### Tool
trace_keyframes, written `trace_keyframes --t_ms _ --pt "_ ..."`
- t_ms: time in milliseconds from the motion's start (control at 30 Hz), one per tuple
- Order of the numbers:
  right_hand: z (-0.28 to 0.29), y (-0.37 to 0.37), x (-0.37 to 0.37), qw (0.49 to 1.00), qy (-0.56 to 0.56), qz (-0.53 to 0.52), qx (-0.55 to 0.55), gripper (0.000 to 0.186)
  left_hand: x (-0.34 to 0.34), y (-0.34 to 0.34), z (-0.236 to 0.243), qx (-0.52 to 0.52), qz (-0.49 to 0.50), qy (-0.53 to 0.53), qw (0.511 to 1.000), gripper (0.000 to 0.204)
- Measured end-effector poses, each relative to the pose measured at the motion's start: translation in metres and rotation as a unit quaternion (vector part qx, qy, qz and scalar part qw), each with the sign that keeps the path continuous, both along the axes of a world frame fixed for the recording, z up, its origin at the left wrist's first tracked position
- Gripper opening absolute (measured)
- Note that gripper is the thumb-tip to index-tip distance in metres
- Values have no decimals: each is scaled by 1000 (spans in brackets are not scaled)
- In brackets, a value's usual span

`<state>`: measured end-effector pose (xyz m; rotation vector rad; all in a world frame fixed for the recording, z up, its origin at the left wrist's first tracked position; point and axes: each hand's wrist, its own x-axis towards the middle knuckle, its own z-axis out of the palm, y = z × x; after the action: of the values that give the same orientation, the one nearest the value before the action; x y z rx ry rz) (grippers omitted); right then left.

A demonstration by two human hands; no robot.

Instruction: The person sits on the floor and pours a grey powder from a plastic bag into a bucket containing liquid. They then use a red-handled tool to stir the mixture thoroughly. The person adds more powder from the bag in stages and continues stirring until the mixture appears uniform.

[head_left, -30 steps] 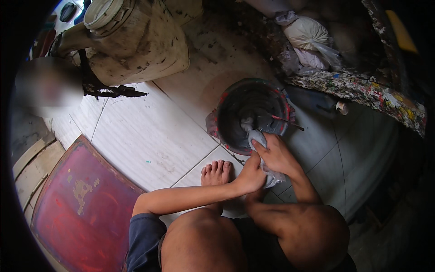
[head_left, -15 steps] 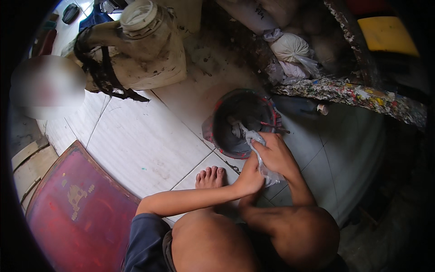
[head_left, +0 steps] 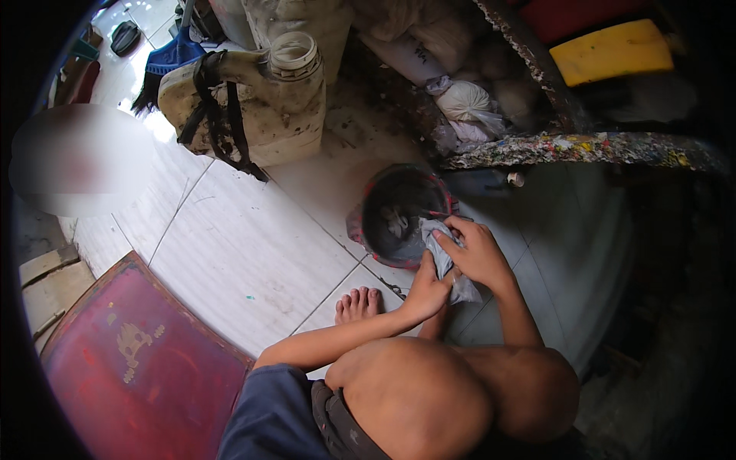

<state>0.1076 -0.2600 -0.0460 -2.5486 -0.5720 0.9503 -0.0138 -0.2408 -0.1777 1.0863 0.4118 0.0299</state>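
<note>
Between my hands is a clear plastic bag [head_left: 440, 247] with pale grey paste in it, held over the near right rim of a bucket. My left hand [head_left: 429, 291] is closed on the bag's lower side, and its loose tail hangs below. From the right, my right hand [head_left: 478, 250] pinches the bag's upper part; some fingertips are hidden behind the plastic. The round dark bucket [head_left: 355, 224] has a red, smeared rim. Inside it lies a pale grey lump of paste [head_left: 395, 222]. A thin stick leans at the bucket's right rim, partly covered by my right hand.
A dirty cream jerrycan [head_left: 295, 115] with black straps stands at the upper left, near a blue broom [head_left: 175, 54]. A red board [head_left: 138, 337] lies lower left. Right of the bucket runs a paint-crusted beam [head_left: 583, 149], with a tied white bag [head_left: 466, 102] behind it.
The paste strand that hung from the bag into the bucket is gone, and a lump lies inside. My hands have shifted along the bag, which looks more bunched. The view has moved slightly.
</note>
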Motion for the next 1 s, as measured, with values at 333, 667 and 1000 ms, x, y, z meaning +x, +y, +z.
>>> trace_keyframes --t_ms 333,667,1000 --pt "10 -42 31 991 23 80 101 42 14 40 47 108 -130 36 985 59" --pt "114 -142 83 904 -91 169 382 37 88 107 169 268 -356 -188 875 77" --pt "91 -321 296 876 -293 -118 365 26 137 196 170 414 -404 244 778 25"
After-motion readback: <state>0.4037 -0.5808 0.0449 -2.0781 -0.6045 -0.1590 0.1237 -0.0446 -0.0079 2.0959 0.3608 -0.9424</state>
